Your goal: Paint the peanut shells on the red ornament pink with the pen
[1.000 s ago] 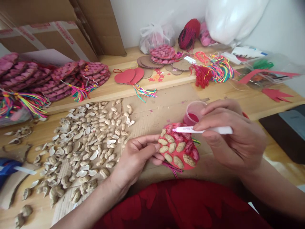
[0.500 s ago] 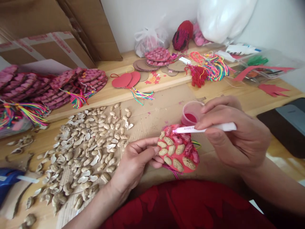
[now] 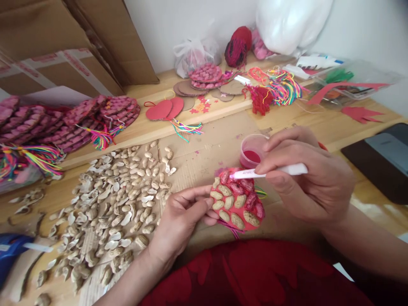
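Observation:
My left hand (image 3: 188, 216) pinches the left edge of a red disc covered in peanut shells (image 3: 237, 200). Shells along its upper and right side are coloured pink; the others keep their plain tan. In my right hand (image 3: 306, 178) is a white acrylic marker (image 3: 270, 171), held like a pencil, its pink tip at the disc's upper shells. Whether the tip presses on a shell or hovers just over it I cannot tell. Right behind the disc stands a clear plastic cup (image 3: 251, 152) with dark pink liquid, partly covered by my right fingers. Coloured strings stick out from under the disc.
Loose peanut shells (image 3: 124, 204) spread over cardboard at the left, beside a blue glue gun (image 3: 12, 250). Stacked pink shell discs (image 3: 47, 121) with tassels line the back left. Red discs (image 3: 164, 109), colourful strings (image 3: 283, 87) and a plastic box (image 3: 357, 85) sit along the back; a dark phone-like object (image 3: 379, 161) lies right.
The view has shifted slightly. My right hand and the marker have moved a little to the left over the disc; my left hand keeps its hold.

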Action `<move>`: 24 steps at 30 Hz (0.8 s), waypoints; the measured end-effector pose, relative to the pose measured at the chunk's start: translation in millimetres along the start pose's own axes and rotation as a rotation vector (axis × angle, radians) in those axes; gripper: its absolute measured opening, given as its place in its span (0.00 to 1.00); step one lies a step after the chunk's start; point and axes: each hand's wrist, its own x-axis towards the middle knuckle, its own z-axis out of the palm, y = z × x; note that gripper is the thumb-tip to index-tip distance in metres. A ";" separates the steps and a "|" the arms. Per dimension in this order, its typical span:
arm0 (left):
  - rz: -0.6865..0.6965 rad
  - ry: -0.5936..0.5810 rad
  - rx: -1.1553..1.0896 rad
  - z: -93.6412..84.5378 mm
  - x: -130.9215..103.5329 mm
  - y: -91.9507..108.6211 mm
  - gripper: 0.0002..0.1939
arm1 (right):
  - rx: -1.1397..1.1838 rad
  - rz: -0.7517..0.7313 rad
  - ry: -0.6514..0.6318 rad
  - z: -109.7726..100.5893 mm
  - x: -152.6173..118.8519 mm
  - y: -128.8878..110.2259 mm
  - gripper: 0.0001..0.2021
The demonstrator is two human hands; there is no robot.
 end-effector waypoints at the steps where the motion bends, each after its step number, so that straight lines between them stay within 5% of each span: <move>1: 0.002 0.001 0.006 -0.2 0.1 -0.2 0.11 | 0.018 0.004 -0.010 0.0 0.1 -0.5 0.03; 24: 0.010 0.019 0.090 1.2 -1.1 1.0 0.14 | -0.001 0.039 0.067 -0.1 -0.7 4.6 0.02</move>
